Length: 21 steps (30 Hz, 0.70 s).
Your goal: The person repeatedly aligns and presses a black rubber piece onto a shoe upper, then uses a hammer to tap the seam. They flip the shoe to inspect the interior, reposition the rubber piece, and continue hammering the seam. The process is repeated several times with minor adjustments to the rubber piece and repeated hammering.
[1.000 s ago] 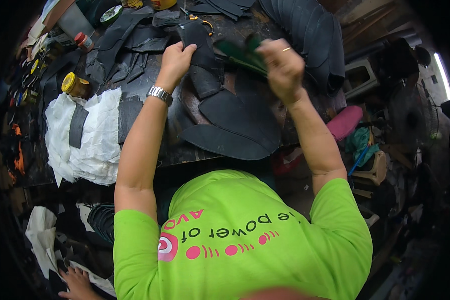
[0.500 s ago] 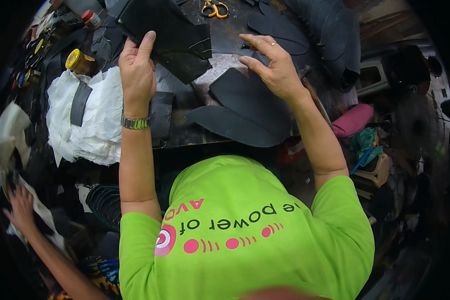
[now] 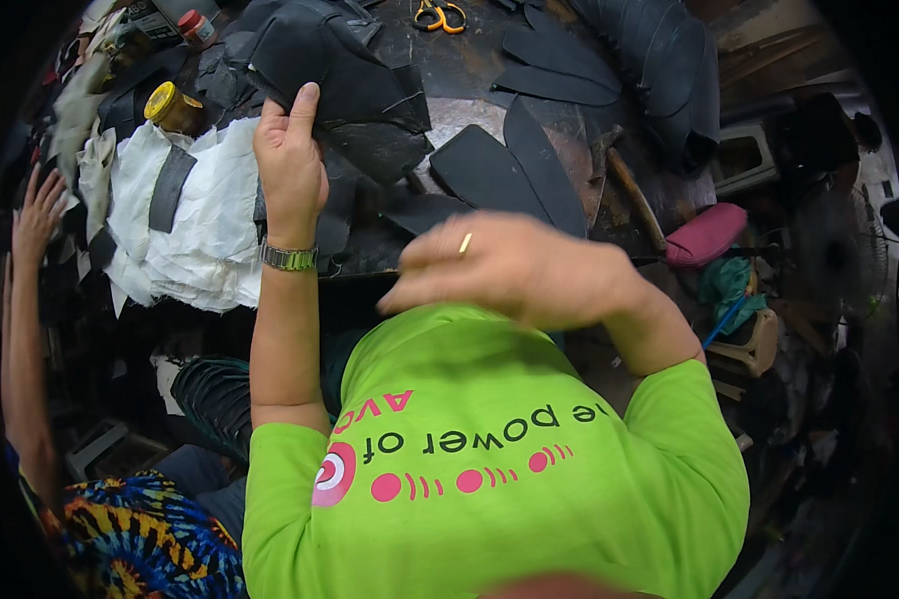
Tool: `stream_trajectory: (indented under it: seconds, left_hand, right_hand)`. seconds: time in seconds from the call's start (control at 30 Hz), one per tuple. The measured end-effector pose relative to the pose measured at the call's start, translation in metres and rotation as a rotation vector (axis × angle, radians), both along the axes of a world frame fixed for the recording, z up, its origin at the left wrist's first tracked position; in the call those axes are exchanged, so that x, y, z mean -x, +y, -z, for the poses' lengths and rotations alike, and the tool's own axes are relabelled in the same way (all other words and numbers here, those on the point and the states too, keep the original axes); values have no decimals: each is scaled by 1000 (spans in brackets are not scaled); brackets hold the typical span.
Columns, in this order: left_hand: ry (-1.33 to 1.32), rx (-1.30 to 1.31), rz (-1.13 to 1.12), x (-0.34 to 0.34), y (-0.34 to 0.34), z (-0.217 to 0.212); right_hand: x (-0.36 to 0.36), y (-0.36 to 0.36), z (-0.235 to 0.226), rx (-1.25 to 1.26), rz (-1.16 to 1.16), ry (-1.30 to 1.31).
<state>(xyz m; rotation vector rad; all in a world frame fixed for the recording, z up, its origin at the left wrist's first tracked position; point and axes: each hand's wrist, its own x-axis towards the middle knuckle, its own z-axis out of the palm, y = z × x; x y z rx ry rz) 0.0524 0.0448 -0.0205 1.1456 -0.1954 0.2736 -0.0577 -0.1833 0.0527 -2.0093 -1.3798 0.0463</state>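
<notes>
A stitched black panel, leather-like [image 3: 320, 65], is pinched between the thumb and fingers of my left hand [image 3: 295, 150], above the dark table. Some of its fingers are hidden behind the panel. My right hand [image 3: 514, 265], with a ring on it, is near the table's front edge, in front of my chest. Motion smears its fingers, and nothing shows clearly in them. Just beyond it lie cut black pieces with rounded ends [image 3: 489, 168], partly covered by that hand.
White sheets [image 3: 215, 225] bearing a black strip [image 3: 173, 188] lie left, by a yellow-lidded jar [image 3: 174, 110]. Orange-handled scissors [image 3: 438, 16] lie at the back. A wooden-handled tool [image 3: 634, 198] and stacked curved black pieces [image 3: 659, 70] are right. A co-worker's hand [image 3: 38, 215] is far left.
My right hand has drawn back from over the table toward my chest and left. My left hand keeps the panel, slightly lower. The co-worker's hand has moved farther forward at the left.
</notes>
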Motion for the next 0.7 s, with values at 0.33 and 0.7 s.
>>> stream_trajectory:
  seconds: [0.33, 0.7]
  left_hand:
    - [-103, -84, 25, 44, -18, -7]
    - [-165, -259, -45, 62, -16, -9]
  right_hand:
    - [-38, 10, 31, -214, 555, -500]
    - [-40, 27, 44, -23, 530, -674]
